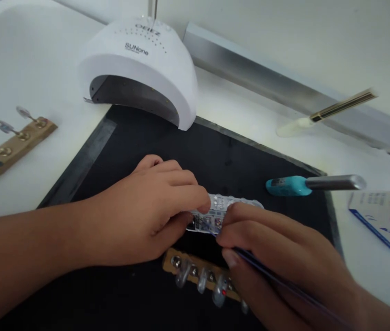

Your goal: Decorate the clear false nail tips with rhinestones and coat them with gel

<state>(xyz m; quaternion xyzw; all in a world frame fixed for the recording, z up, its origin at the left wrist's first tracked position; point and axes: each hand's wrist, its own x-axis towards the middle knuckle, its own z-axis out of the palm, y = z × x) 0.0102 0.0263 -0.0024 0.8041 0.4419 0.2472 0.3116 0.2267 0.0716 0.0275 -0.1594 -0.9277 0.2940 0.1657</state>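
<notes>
A clear compartment box [231,201] with small bits inside lies on the black mat [246,163]. My left hand [167,197] grips its left end between thumb and fingers. A thin dark purple tool [267,271] is pinched in my right hand [267,239], its tip at the box's lower row of compartments; the exact contact is hidden by my fingers. Just below the box, a wooden strip [169,264] holds several clear nail tips, one with a red dot, partly covered by my right hand.
A white lamp [139,64] stands behind the mat. A teal bottle [289,185] with a silver cap is at the right, a white bottle [296,126] with a dark and gold cap behind it. Another wooden strip [19,151] lies left, a printed card [384,223] far right.
</notes>
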